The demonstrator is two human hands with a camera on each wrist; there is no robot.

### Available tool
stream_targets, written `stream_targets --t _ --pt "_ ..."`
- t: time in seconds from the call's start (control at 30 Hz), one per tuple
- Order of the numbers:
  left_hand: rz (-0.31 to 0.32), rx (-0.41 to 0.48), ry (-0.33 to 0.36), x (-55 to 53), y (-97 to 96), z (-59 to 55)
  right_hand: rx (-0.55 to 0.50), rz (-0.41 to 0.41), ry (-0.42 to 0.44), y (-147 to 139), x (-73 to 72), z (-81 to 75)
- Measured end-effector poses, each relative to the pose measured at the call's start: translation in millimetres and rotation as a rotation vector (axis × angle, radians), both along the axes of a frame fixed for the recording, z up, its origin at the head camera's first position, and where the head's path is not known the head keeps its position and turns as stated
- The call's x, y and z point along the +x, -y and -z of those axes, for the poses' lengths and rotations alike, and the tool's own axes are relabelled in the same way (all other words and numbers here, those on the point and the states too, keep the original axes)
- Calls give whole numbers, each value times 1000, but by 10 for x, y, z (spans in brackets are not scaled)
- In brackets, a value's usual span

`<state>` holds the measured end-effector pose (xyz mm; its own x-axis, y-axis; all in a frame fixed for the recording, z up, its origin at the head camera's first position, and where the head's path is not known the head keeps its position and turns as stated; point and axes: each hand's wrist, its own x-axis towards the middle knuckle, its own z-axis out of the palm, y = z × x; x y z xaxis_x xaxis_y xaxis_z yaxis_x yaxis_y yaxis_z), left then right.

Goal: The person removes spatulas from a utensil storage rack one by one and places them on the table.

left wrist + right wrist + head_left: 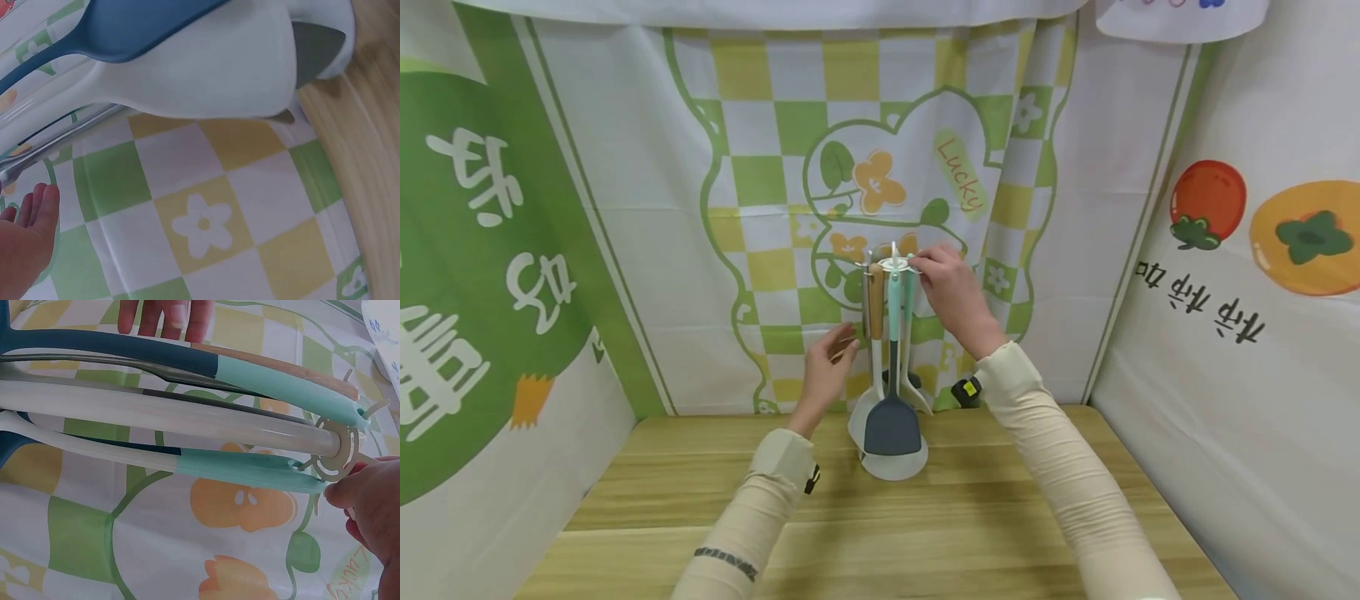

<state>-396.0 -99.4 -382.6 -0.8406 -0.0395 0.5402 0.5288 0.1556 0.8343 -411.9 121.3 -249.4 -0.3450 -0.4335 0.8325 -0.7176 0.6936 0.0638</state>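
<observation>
A white rotating utensil rack (pixel 893 264) stands at the back of the table on a round base (pixel 895 468), with several utensils hanging from its hooks. In front hangs a dark blue turner (pixel 892 427) with a mint-green handle. Left of it are a white spatula with a wooden handle (pixel 877 300) and a metal-handled utensil (pixel 69 130). My right hand (pixel 953 293) pinches the end of a mint-green handle (pixel 250 474) on a pale utensil, at the rack's right hook. My left hand (pixel 827 367) is beside the rack, fingers relaxed, apart from the utensils.
A green-and-yellow checked cloth (pixel 797 125) hangs right behind the rack. Printed cloth walls (pixel 1240 400) enclose both sides. The wooden table (pixel 970 533) extends forward from the rack.
</observation>
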Motion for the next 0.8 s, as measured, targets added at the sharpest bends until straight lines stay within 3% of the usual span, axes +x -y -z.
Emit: stream_targets --t 0.37,0.8 --pt "11 86 -29 -76 -155 -49 -32 -17 43 -3 -34 5" --pt "-1 136 -28 -180 -232 5 -85 -40 30 3 -57 32"
